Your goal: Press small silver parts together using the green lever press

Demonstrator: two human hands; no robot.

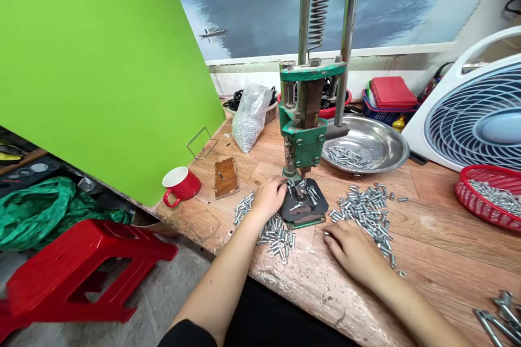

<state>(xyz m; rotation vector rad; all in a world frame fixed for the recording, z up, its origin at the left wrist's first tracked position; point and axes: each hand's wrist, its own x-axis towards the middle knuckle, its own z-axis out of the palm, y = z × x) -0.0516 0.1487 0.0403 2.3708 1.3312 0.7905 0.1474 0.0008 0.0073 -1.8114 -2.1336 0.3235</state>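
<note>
A green hand-lever press stands on the table before me, its black base plate strewn with several metal eye bolts. At the plate's left edge is my left hand, its fingers curled together near the press's tool; whatever they hold is hidden. To the right of the base, my right hand pinches a small metal sleeve between thumb and fingertips. Loose eye bolts lie beneath and beside my left forearm. Beyond my right hand spreads a heap of metal sleeves.
Behind the press sit a steel bowl with metal parts and a plastic bag of small pieces. A red mug and a wooden block are at left. On the right are a red basket and a fan.
</note>
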